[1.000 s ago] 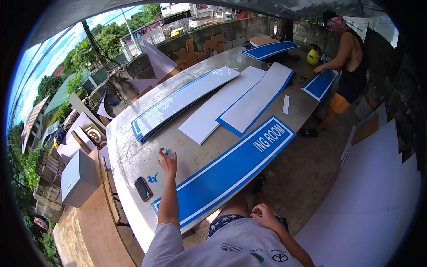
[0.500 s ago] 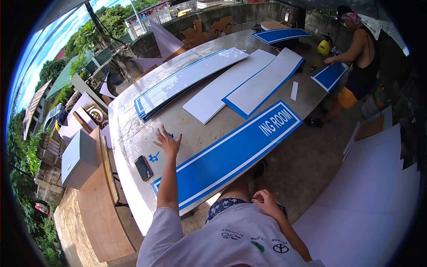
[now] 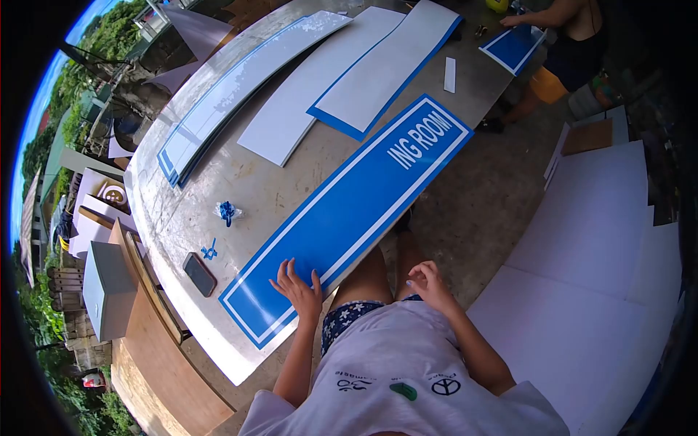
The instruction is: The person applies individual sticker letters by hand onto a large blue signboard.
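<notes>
A long blue sign (image 3: 342, 211) with a white border and the white letters "ING ROOM" lies along the near edge of the table (image 3: 247, 178). Over its lower left part is my left hand (image 3: 299, 291), fingers spread, resting on or just above the surface. My right hand (image 3: 430, 283) hangs in front of my body, off the table, its fingers curled together; whether something small is between them is hidden. A crumpled blue and clear wad (image 3: 227, 212), a blue scrap (image 3: 209, 250) and a dark phone (image 3: 199, 275) lie left of the sign.
Long white panels with blue edges (image 3: 392, 69) lie across the table's far side, with a small white strip (image 3: 450, 75) nearby. Another person (image 3: 571, 40) handles a blue panel (image 3: 513, 48) at the far right. Large white sheets (image 3: 574, 291) stand at the right.
My left hand has moved from above the bare table onto the sign's left part. The crumpled wad now shows uncovered. The view has tilted downward. My right hand stays near my body.
</notes>
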The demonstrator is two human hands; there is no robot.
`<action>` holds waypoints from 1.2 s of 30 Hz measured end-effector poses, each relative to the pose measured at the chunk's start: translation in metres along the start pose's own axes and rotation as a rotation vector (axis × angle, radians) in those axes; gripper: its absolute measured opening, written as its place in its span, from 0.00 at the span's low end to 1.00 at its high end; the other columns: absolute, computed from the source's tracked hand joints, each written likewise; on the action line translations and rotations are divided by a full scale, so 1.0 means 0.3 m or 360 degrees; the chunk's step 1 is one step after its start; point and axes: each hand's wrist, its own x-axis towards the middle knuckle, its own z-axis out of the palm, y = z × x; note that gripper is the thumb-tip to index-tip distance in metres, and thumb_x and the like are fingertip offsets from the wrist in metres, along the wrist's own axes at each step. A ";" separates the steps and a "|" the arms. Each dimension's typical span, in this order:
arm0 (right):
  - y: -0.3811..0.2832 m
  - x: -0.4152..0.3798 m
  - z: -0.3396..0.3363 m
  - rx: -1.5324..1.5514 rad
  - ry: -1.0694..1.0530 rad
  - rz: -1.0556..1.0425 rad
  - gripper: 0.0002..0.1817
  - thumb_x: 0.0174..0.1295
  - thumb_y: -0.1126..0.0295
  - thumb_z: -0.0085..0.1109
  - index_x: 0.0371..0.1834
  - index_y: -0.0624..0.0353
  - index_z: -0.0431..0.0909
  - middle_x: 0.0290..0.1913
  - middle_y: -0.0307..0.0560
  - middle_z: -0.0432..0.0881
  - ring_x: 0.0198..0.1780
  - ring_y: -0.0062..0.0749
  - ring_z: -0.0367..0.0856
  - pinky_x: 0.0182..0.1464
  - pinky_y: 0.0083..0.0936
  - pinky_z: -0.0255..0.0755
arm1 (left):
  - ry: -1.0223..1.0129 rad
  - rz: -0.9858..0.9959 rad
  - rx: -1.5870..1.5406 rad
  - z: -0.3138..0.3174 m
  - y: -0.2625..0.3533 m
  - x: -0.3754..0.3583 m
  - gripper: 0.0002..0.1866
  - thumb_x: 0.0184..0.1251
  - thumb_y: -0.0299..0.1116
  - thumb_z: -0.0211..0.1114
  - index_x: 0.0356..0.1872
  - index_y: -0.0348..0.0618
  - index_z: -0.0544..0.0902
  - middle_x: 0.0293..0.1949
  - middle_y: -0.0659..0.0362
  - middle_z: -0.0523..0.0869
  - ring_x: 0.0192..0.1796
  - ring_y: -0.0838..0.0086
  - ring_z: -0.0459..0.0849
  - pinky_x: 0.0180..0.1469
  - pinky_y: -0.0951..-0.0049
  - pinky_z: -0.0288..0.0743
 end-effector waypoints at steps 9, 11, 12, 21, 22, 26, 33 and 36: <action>-0.073 0.331 -0.128 -0.0151 0.0516 -0.0012 0.10 0.58 0.78 0.59 0.44 0.60 0.78 0.50 0.50 0.72 0.53 0.43 0.75 0.56 0.34 0.70 | -0.0242 0.0060 0.0341 0.042 -0.040 -0.081 0.33 0.64 0.45 0.54 0.68 0.42 0.62 0.69 0.45 0.62 0.74 0.49 0.56 0.73 0.36 0.24; -0.102 0.468 -0.152 -0.0142 0.0526 -0.0009 0.10 0.60 0.78 0.58 0.45 0.61 0.78 0.50 0.50 0.73 0.53 0.43 0.75 0.55 0.35 0.70 | -0.0247 0.0077 0.0416 0.043 -0.025 -0.059 0.33 0.67 0.49 0.49 0.68 0.41 0.62 0.69 0.43 0.62 0.73 0.47 0.58 0.73 0.36 0.24; -0.110 0.526 -0.158 -0.0160 0.0538 -0.0095 0.10 0.61 0.77 0.58 0.46 0.61 0.78 0.50 0.49 0.73 0.51 0.41 0.76 0.53 0.34 0.71 | -0.0350 0.0061 0.0452 0.031 -0.033 -0.064 0.34 0.68 0.50 0.46 0.69 0.39 0.60 0.71 0.41 0.60 0.74 0.47 0.56 0.73 0.38 0.24; -0.105 0.959 -0.100 -0.0247 0.0360 -0.0541 0.12 0.58 0.79 0.64 0.45 0.61 0.80 0.46 0.48 0.74 0.42 0.34 0.80 0.37 0.25 0.79 | -0.0506 -0.0029 0.0505 0.017 -0.037 -0.059 0.33 0.68 0.52 0.45 0.66 0.40 0.63 0.68 0.39 0.63 0.73 0.45 0.57 0.72 0.38 0.32; -0.098 0.973 -0.090 -0.0243 0.0345 -0.0593 0.11 0.57 0.80 0.65 0.44 0.62 0.80 0.45 0.47 0.75 0.40 0.33 0.80 0.35 0.22 0.79 | -0.0491 -0.0009 0.0516 0.017 -0.042 -0.061 0.32 0.68 0.52 0.45 0.66 0.40 0.63 0.68 0.40 0.63 0.73 0.45 0.57 0.72 0.38 0.34; -0.059 0.994 -0.077 -0.0377 0.0415 -0.0764 0.10 0.53 0.81 0.68 0.39 0.63 0.83 0.41 0.45 0.77 0.34 0.28 0.79 0.30 0.19 0.76 | -0.0457 0.0072 0.0507 0.023 -0.048 -0.059 0.31 0.68 0.49 0.44 0.66 0.38 0.62 0.68 0.39 0.62 0.73 0.45 0.57 0.72 0.39 0.37; -0.052 0.984 -0.054 -0.0547 0.0365 -0.0759 0.14 0.48 0.84 0.70 0.40 0.62 0.86 0.39 0.44 0.79 0.31 0.24 0.76 0.27 0.17 0.71 | -0.0407 0.0068 0.0476 0.031 -0.060 -0.068 0.29 0.70 0.51 0.43 0.65 0.42 0.63 0.67 0.40 0.63 0.71 0.44 0.60 0.70 0.37 0.48; -0.049 0.980 -0.058 -0.0620 0.0348 -0.0801 0.17 0.46 0.84 0.70 0.41 0.63 0.86 0.39 0.44 0.79 0.30 0.25 0.75 0.28 0.17 0.70 | -0.0412 0.0071 0.0464 0.030 -0.062 -0.068 0.29 0.70 0.50 0.43 0.64 0.42 0.63 0.67 0.40 0.63 0.71 0.43 0.60 0.69 0.37 0.49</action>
